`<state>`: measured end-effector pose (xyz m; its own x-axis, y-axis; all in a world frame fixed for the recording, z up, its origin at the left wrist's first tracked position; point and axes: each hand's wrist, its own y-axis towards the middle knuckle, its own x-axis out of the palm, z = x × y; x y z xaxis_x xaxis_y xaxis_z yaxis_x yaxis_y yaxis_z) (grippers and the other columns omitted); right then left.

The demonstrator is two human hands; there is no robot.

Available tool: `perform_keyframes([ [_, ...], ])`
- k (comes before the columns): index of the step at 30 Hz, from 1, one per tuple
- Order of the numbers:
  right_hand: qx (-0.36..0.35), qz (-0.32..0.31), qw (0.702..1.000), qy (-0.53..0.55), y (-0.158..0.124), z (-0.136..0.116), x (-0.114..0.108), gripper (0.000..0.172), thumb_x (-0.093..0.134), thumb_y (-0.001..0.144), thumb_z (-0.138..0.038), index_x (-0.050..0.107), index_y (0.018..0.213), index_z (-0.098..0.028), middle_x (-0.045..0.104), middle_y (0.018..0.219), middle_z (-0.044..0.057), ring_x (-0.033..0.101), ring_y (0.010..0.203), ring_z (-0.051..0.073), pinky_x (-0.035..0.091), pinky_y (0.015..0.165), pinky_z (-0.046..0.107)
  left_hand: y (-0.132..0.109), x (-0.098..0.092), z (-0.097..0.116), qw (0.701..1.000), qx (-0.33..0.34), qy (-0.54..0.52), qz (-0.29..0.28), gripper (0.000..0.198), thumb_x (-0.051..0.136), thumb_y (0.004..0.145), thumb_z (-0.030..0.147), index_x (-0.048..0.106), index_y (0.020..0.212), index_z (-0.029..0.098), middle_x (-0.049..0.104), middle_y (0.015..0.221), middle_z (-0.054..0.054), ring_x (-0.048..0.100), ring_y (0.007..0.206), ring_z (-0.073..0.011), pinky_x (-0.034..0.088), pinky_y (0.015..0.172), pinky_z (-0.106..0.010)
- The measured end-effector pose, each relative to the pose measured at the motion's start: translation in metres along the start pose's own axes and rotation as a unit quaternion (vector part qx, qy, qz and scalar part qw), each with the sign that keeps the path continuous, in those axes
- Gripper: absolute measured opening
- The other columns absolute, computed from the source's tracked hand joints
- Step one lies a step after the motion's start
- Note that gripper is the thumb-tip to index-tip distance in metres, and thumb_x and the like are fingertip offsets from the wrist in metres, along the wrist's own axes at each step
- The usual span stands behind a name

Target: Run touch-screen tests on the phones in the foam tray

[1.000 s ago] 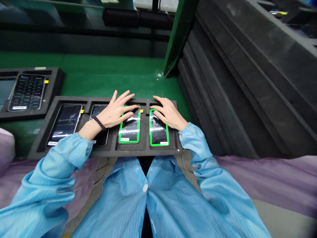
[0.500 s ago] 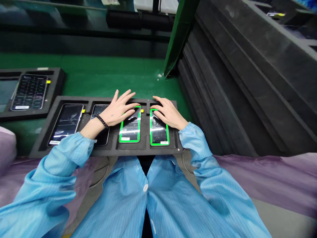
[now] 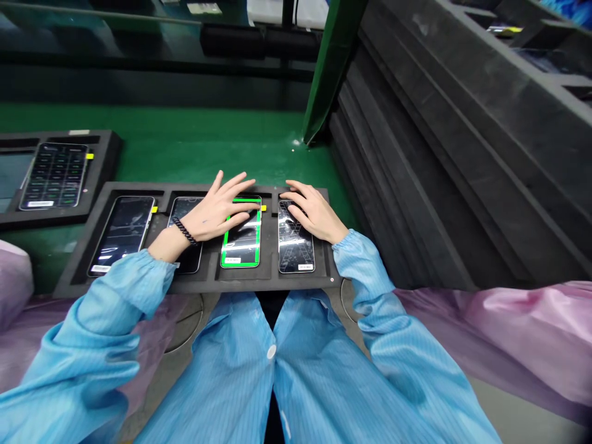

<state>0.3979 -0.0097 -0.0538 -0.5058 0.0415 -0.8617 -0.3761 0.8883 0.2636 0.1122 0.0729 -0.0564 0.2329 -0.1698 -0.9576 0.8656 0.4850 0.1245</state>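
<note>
- Both hands lie spread and flat, gripping nothing: the left hand (image 3: 217, 213) has fingertips on the upper end of the green-bordered phone (image 3: 241, 237), the right hand (image 3: 312, 213) on the top of the phone beside it (image 3: 296, 243), apparently tapping the screens.
- Both phones sit face-up in neighbouring slots of a black foam tray (image 3: 139, 280), which keeps them from sliding.
- Two darker phones (image 3: 121, 233) fill the tray's left slots.
- A second tray (image 3: 99, 185) lies farther left on the green bench (image 3: 194, 148); stacked dark trays (image 3: 439, 160) rise on the right.

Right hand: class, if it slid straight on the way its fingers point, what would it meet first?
Probably the far rim of the foam tray, just beyond the right hand on the phone; then bare green tabletop.
</note>
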Motion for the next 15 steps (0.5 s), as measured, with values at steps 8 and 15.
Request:
perform_keyframes([
  [8,0.005,0.007,1.000,0.013,0.002,0.002,0.001,0.039,0.036,0.105,-0.035,0.062,0.128,-0.017,0.051,0.150,0.014,0.052,0.132,0.026,0.040,0.116,0.049,0.005,0.006,-0.001,0.999,-0.045,0.002,0.008,0.058,0.020,0.104,0.052,0.057,0.142,0.029,0.029,0.165,-0.009,0.015,0.157,-0.0325,0.004,0.124,-0.070],
  [15,-0.007,0.200,0.978,0.066,-0.027,-0.027,-0.021,0.034,0.037,0.106,-0.036,0.061,0.128,-0.025,0.061,0.137,0.008,0.057,0.128,0.023,0.048,0.110,0.044,-0.006,-0.007,-0.010,0.981,-0.099,-0.022,0.167,0.058,0.018,0.104,0.053,0.051,0.143,0.027,0.031,0.163,-0.007,0.017,0.157,-0.0278,0.003,0.128,-0.061],
])
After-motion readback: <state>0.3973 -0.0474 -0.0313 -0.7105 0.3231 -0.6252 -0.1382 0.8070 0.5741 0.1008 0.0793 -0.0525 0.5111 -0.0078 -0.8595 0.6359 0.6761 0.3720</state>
